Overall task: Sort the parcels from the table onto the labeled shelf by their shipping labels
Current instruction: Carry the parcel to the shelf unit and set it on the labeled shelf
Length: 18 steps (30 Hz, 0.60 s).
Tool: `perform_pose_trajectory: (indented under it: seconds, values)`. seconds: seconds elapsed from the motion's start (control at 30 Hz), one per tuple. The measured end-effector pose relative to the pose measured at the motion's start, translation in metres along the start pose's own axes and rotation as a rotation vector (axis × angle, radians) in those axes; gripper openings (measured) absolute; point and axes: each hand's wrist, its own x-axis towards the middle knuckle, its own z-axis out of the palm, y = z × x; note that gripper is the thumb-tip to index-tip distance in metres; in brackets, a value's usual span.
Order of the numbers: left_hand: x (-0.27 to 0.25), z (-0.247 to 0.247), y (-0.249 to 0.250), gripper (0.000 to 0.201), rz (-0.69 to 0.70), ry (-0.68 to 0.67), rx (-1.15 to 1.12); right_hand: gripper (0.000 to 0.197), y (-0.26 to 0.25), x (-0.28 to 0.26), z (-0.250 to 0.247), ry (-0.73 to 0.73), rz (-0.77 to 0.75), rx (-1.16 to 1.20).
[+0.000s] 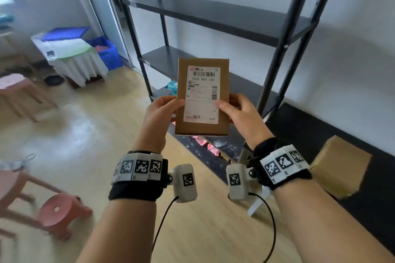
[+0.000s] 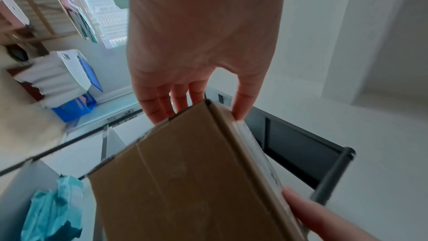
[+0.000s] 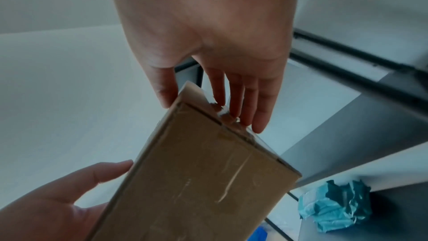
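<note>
A flat brown cardboard parcel is held upright in front of the black metal shelf, its white shipping label facing me. My left hand grips its left edge, thumb on the front and fingers behind. My right hand grips the right edge, thumb on the label. In the left wrist view the parcel sits between thumb and fingers of the left hand. In the right wrist view the parcel is pinched the same way by the right hand.
A second cardboard box lies on the dark table at right. Pink packets lie on the table under the held parcel. A teal bag sits low on the shelf. Stools and blue bins stand at left.
</note>
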Motion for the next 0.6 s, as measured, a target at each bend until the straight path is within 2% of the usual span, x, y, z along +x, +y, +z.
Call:
perform_pose_trajectory:
  seconds: [0.1,0.3,0.6]
  values:
    - [0.016,-0.044,-0.001,0.004,0.001,0.08,-0.016,0.044,-0.007,0.019,0.046,-0.066,0.008,0.015]
    - [0.052,-0.091,-0.008,0.013,-0.02,0.184,-0.053,0.036,-0.008,0.064,0.104,-0.17,0.022,0.043]
    - [0.161,-0.14,-0.015,0.019,-0.045,0.324,-0.039,0.046,0.0,0.194,0.186,-0.295,0.028,0.057]
